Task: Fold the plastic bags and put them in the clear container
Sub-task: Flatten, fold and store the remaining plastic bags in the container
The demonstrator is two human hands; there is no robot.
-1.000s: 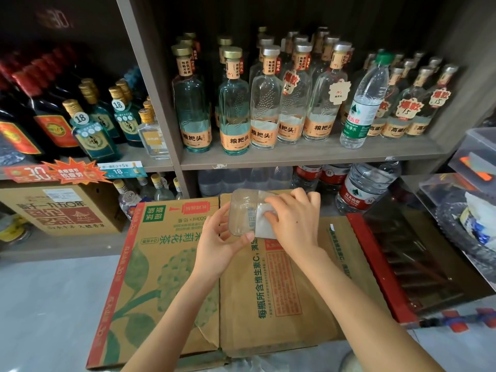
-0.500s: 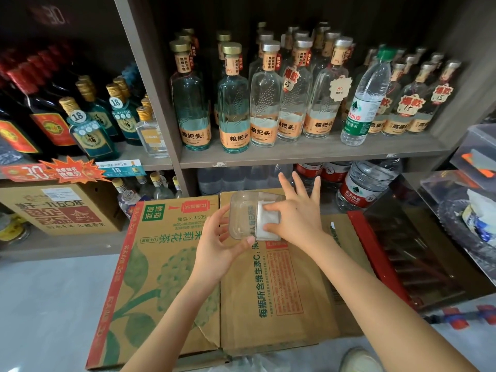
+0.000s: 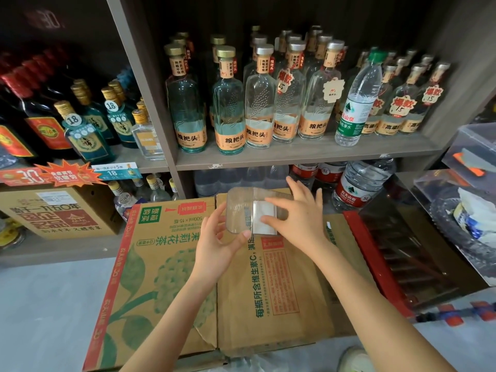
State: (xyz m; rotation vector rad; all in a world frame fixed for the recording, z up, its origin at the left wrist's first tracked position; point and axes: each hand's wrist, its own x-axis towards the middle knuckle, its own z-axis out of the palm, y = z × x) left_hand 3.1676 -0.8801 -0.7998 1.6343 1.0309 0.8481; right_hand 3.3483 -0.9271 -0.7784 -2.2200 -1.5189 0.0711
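A small clear container [image 3: 239, 210] is held tipped on its side above a cardboard box [image 3: 174, 264]. My left hand [image 3: 214, 245] grips it, thumb on the near rim and fingers behind the left wall. A folded white plastic bag [image 3: 264, 224] sits at the container's right-hand opening, partly inside. My right hand [image 3: 300, 218] presses on the bag with thumb and forefinger while the other fingers are spread straight upward. The bag's far edge is hidden behind my right hand.
Shelves of glass liquor bottles [image 3: 228, 108] and water bottles [image 3: 357, 103] stand just behind the hands. Large water jugs [image 3: 359, 183] sit on the lower shelf. Clear bins [image 3: 472, 157] with plastic items are at the right. A red crate [image 3: 402, 253] lies beside the box.
My right hand's fingers have gone from curled over the bag to spread straight, leaving the folded bag visible at the container's opening. The left hand keeps its hold on the container.
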